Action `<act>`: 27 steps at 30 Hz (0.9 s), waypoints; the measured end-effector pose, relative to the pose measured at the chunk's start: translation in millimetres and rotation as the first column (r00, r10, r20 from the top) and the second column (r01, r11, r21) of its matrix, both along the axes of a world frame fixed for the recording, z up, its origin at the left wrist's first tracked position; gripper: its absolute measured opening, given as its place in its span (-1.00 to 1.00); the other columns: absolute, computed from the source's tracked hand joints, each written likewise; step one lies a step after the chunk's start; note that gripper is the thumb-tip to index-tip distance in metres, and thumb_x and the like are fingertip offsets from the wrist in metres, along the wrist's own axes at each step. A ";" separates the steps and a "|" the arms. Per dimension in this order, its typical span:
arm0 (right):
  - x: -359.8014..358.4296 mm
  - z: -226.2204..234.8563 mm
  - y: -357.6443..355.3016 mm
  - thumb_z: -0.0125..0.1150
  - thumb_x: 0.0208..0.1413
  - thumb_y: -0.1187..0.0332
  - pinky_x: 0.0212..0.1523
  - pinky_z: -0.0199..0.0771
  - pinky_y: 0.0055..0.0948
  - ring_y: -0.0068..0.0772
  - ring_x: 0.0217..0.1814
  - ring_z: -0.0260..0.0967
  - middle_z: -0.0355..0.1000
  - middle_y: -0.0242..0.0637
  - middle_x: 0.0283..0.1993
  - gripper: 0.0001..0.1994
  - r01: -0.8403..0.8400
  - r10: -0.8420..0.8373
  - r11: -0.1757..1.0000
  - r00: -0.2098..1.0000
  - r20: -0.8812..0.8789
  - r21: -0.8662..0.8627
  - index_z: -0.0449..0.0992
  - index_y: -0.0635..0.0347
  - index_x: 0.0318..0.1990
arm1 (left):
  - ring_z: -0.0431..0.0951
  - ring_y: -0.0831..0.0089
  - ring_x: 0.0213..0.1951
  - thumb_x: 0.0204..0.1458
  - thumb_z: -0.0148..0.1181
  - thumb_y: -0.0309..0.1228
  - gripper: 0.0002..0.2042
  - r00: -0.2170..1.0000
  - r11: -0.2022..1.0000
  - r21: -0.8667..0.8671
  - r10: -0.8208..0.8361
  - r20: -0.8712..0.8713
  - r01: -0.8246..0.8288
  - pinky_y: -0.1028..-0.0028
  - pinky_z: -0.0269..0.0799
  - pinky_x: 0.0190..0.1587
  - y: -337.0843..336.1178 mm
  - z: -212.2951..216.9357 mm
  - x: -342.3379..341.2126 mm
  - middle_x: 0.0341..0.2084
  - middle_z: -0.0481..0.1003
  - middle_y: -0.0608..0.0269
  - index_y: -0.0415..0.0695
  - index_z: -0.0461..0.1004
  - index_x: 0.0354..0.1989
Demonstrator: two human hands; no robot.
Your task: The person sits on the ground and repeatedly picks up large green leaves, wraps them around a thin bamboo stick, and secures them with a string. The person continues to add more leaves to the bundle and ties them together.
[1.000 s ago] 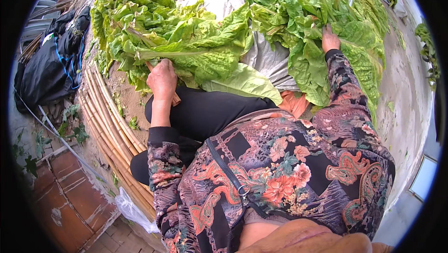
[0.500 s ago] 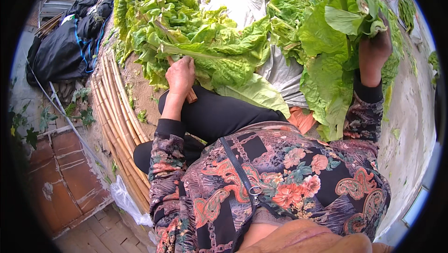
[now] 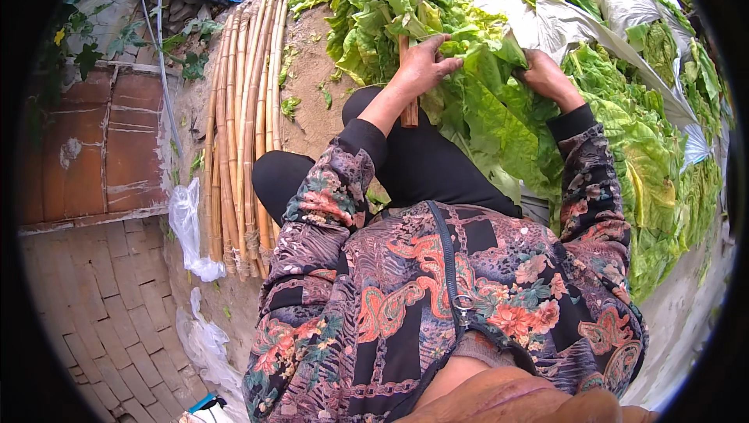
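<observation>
- Hanging between the two hands, a large green leaf (image 3: 499, 111) is pinched near its upper right edge by the curled fingers of the right hand (image 3: 544, 76).
- Beside the leaf's upper left, the left hand (image 3: 421, 70) is laid over a brown wooden stick (image 3: 409, 115), thumb and forefinger parted; whether the stick is gripped cannot be told.
- Just beyond the left hand, a heap of yellow-green leaves (image 3: 355, 17) is piled on bare earth; more broad leaves (image 3: 647, 166) are spread to the right.
- Between these, a whitish sheet (image 3: 538, 21) is partly covered by foliage.
- Below the stick, a bent leg in black trousers (image 3: 445, 162) is seen.
- To the left, bamboo poles (image 3: 243, 111) are laid side by side, with a clear plastic bag (image 3: 187, 228) beside them.
- Farther left, a rusty brown panel (image 3: 78, 142) is bordered by brick paving (image 3: 117, 314).
</observation>
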State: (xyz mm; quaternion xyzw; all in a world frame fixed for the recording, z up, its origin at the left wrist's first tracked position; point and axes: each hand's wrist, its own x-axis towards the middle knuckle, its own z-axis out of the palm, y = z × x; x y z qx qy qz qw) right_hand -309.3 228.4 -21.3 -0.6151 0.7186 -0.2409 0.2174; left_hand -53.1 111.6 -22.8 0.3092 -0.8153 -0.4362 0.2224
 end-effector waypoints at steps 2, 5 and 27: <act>8.9 38.0 13.8 0.18 -0.03 0.36 -0.14 0.38 -0.21 -0.07 -0.21 0.45 0.48 0.04 -0.28 -0.73 -0.011 0.015 0.999 0.995 0.099 -0.035 0.48 0.32 -0.18 | 0.48 0.48 -0.41 -0.07 0.29 -0.16 -0.37 0.993 0.993 0.022 0.118 0.022 -0.119 0.48 0.36 -0.31 -0.4 -5.3 -0.4 -0.53 0.49 0.12 -0.22 0.27 0.15; -24.2 78.2 21.5 0.10 0.07 0.37 -0.11 0.40 -0.23 -0.09 -0.18 0.45 0.48 0.01 -0.21 -0.70 0.181 -0.224 0.971 0.915 -0.336 -0.153 0.42 0.27 -0.04 | 0.55 0.25 -0.26 -0.03 0.25 -0.18 -0.39 0.966 0.937 -0.331 0.178 0.190 -0.108 0.34 0.34 -0.07 3.9 -6.6 -11.3 -0.44 0.54 0.00 -0.20 0.25 0.17; -10.9 93.2 56.8 0.07 0.07 0.42 -0.26 0.46 -0.16 -0.07 -0.33 0.45 0.46 -0.05 -0.31 -0.68 0.213 -0.282 0.959 0.647 -0.708 -0.187 0.41 0.10 0.03 | 0.47 -0.02 -0.09 -0.10 0.24 -0.34 -0.61 0.952 0.939 -0.342 0.112 0.284 -0.009 0.21 0.35 -0.02 -0.5 -1.8 -7.2 -0.23 0.49 -0.19 -0.26 0.44 -0.09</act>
